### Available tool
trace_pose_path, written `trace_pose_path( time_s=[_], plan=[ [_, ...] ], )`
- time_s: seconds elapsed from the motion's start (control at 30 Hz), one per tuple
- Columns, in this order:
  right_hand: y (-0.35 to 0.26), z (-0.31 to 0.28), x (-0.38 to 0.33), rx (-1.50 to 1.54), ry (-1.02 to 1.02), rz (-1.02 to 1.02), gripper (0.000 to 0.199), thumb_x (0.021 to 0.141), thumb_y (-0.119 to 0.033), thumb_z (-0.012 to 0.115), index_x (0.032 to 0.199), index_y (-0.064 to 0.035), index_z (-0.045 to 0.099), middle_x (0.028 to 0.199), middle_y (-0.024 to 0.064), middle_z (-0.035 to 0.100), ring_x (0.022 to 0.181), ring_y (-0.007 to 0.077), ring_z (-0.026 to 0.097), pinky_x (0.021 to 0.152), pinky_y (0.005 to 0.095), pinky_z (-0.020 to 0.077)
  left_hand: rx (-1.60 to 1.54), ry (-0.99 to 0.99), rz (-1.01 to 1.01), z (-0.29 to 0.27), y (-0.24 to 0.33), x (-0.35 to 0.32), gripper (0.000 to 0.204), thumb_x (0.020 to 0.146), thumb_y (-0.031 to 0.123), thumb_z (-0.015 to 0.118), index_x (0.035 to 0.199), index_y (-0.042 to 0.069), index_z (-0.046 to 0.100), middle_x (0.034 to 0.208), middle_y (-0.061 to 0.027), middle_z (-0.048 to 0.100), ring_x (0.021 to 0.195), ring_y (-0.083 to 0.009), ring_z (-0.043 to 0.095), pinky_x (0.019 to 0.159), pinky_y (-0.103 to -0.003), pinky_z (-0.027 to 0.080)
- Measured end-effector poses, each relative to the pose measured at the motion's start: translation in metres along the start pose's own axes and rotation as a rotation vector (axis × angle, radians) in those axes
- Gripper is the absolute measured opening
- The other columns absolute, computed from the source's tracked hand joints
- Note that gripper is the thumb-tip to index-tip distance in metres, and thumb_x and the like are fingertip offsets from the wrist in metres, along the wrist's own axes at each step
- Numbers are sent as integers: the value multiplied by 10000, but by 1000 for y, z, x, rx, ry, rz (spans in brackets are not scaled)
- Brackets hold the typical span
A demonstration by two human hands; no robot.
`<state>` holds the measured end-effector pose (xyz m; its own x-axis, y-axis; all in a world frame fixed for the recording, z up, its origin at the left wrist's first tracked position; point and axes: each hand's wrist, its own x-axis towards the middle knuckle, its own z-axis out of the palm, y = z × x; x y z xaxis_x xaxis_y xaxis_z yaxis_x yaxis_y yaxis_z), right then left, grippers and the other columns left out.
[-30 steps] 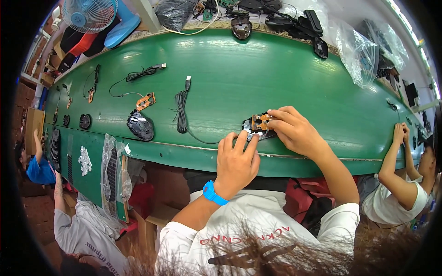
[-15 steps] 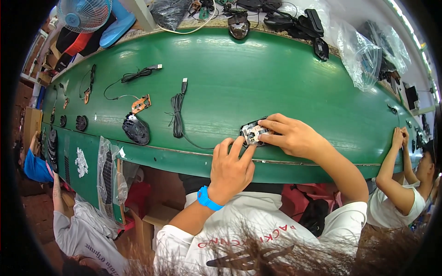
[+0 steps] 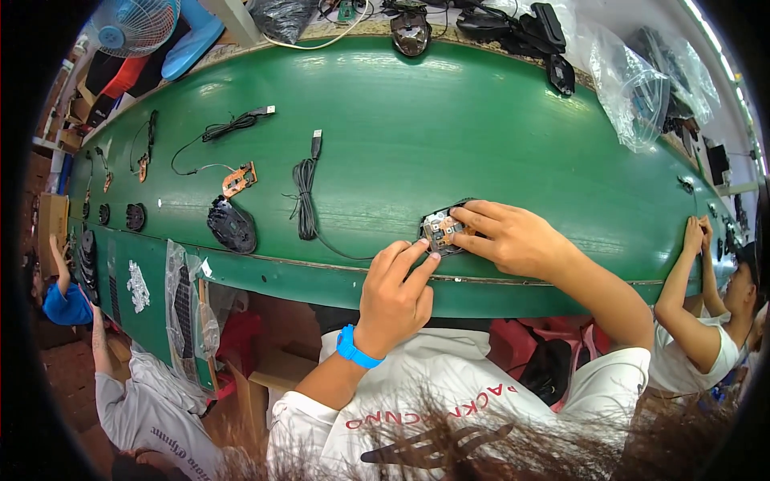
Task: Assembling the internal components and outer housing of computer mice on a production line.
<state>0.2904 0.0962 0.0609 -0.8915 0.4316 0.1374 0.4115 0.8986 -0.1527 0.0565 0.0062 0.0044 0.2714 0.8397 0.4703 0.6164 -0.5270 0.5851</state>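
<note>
An opened computer mouse (image 3: 441,230) lies near the front edge of the green bench, its circuit board showing in a black shell. My right hand (image 3: 517,244) is closed around its right side, fingertips on the board; the thumb is hidden. From the near left, my left hand (image 3: 393,297) grips the mouse's edge, index and middle fingertips against the board and shell. A bundled black USB cable (image 3: 305,196) lies left of my hands, and its lead runs to the mouse. Farther left are a black mouse shell (image 3: 232,225) and an orange circuit board (image 3: 239,180) with its own cable.
More mouse shells (image 3: 135,216) and boards (image 3: 143,167) lie along the bench (image 3: 385,112) to the left. At the back are a brown mouse (image 3: 410,34), black parts and plastic bags (image 3: 630,92). A fan (image 3: 132,24) stands at the far left. Co-workers sit on both sides.
My left hand has shifted slightly left and its fingers have spread a little, uncovering more of the board. My right hand stays on the mouse. The view has tilted slightly.
</note>
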Motion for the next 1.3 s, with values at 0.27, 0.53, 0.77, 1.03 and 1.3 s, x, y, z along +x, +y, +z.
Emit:
trace_pose_path(
  time_s=[0.27, 0.53, 0.77, 1.03, 1.3],
  plan=[
    [-10, 7, -6, 74, 1, 108, 490, 766, -91, 683, 1255, -66, 681, 1374, 184, 603, 1265, 340, 568, 1095, 411, 483, -14, -23, -12, -1, 2, 2, 417, 712, -49, 612, 1111, -9, 727, 1250, -169, 657, 1138, -391, 588, 968, -476, 511],
    [-10, 15, -18, 145, 71, 151, 527, 714, -56, 683, 1241, -60, 674, 1397, 190, 587, 1312, 360, 539, 1100, 420, 478, 47, -142, 117, -16, -2, 32, 497, 733, -3, 632, 1224, 56, 683, 1326, -163, 599, 1221, -413, 524, 1031, -541, 443],
    [-7, 36, -31, 241, 260, 153, 539, 681, -20, 668, 1218, -54, 673, 1382, 176, 604, 1252, 374, 585, 1056, 443, 512, 84, -268, 223, -13, -8, 43, 503, 740, 26, 649, 1238, 88, 673, 1318, -154, 590, 1213, -415, 524, 1030, -560, 430],
    [-1, 36, -40, 149, 434, 157, 475, 637, -18, 668, 1109, -59, 708, 1196, 104, 682, 1146, 325, 634, 953, 455, 545, 108, -251, 234, -6, -8, 43, 465, 713, 26, 650, 1172, 91, 695, 1289, -153, 597, 1184, -400, 538, 1016, -535, 444],
    [-7, 22, -34, 32, 383, 183, 386, 630, -41, 676, 1014, -76, 706, 1123, 77, 678, 1088, 293, 633, 916, 453, 533, 118, -273, 242, -6, -10, 45, 471, 702, 33, 656, 1166, 103, 699, 1276, -149, 599, 1156, -381, 547, 988, -511, 457]
  ],
)
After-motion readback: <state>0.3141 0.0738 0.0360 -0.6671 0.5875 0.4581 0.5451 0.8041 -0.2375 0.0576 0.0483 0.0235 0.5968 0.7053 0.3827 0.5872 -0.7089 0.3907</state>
